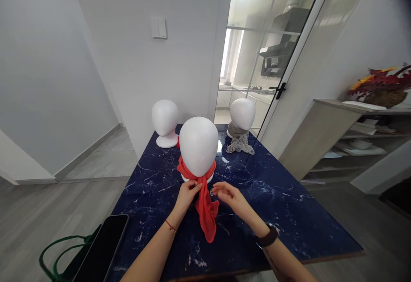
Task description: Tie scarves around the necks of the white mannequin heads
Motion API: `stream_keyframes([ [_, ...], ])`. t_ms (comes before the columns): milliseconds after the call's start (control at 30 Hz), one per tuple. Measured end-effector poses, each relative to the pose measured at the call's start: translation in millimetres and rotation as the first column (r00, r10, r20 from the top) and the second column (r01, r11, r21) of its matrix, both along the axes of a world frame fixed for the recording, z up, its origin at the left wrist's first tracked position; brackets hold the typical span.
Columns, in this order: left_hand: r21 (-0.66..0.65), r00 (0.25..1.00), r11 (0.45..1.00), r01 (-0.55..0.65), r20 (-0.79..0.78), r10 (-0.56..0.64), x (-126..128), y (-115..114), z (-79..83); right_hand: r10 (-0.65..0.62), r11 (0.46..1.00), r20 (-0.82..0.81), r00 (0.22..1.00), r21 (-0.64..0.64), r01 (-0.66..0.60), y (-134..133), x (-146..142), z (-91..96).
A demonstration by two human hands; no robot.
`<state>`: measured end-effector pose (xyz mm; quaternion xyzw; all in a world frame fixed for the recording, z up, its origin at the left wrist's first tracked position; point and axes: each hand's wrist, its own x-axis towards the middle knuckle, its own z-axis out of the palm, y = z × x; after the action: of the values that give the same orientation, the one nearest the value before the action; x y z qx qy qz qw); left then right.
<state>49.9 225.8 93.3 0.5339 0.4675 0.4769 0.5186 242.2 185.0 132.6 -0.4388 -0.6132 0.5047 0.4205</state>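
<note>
Nearest my remote viewpoint, at the lower left, lies a black, glossy, rounded rectangular phone [104,247], its long axis slanting away from me and to the right; beside its left edge curves a dark-green looped strap [62,252]. Both are at the left side of a dark-blue, white-veined, glossy table [263,205]. Farther back on the left, a smooth white featureless head form [165,117] stands upright on its round base. My left hand [187,194], with a thin red cord bracelet [171,227] at the wrist, pinches the red scarf between thumb and fingers, just under the knot. At centre, a larger-looking smooth white head form [199,145] stands upright; around its neck is wrapped a red, thin, crinkled fabric scarf [207,213]. From the front of the neck, the scarf's long axis runs toward me and slightly right, its narrowed free end pointing at the table's near edge. My right hand [229,194], a dark band [267,235] at its wrist, is just right of the scarf, fingers loosely bent and spread; I cannot tell whether its fingertips touch the cloth. Farther back on the right, a third white head form [243,113] wears a grey crinkled scarf [239,141].
</note>
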Motion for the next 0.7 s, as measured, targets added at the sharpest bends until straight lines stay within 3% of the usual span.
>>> stream_keyframes([
  [67,0.134,0.986,0.990,-0.044,-0.151,0.064,1,-3,3.0,-0.222,0.969,-0.107,0.969,-0.132,0.207,15,-6,-8.2],
  [133,0.248,0.961,0.968,-0.033,-0.259,0.099,2,-7,7.5,-0.277,0.942,-0.121,0.953,-0.229,0.245,30,-18,-13.9],
  [267,0.294,0.952,0.955,-0.024,-0.285,0.111,2,-13,13.0,-0.157,0.979,-0.116,0.981,-0.150,0.139,50,-40,-17.5],
  [433,0.156,0.943,0.951,-0.268,-0.159,0.292,-2,-8,6.1,-0.238,0.971,-0.165,0.957,-0.051,0.233,59,-44,-28.0],
  [567,0.087,0.939,0.949,-0.302,-0.145,0.312,-1,-5,0.3,-0.199,0.976,-0.217,0.956,-0.127,0.175,59,-37,-40.0],
  [633,0.126,0.931,0.947,-0.296,-0.181,0.316,-1,-7,1.2,-0.109,0.980,-0.216,0.970,-0.189,0.068,61,-33,-46.5],
  [700,0.212,0.892,0.912,-0.351,-0.218,0.395,-5,-8,4.8,-0.096,0.980,-0.168,0.981,-0.188,0.063,63,-28,-53.4],
])
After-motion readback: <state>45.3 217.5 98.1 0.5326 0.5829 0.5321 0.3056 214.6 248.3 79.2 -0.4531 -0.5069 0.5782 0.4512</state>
